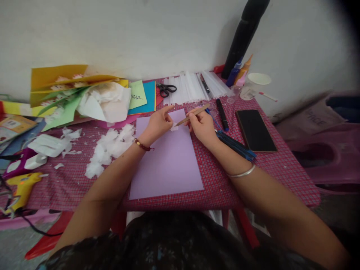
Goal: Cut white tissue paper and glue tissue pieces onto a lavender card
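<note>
A sheet of purple paper (168,165) lies flat on the checkered tablecloth in front of me. Over its upper part, my left hand (159,125) is closed in a pinch at a small white scrap (174,127), which looks like paper; the index finger partly sticks out. My right hand (201,125) grips a thin, flat wooden stick (200,110) like a pen. The stick's narrow tip points down-left and is at the scrap, though whether they touch is unclear. A heap of crumpled white paper pieces (111,146) sits left of the purple sheet.
Black scissors (166,89) and white glue sticks (188,86) are at the back. A marker (222,114), a blue pen-like bundle (236,145), a phone (255,130) and a cup (254,85) stand or lie right. A yellow glue gun (24,187) and wrapped bouquet (84,95) are left.
</note>
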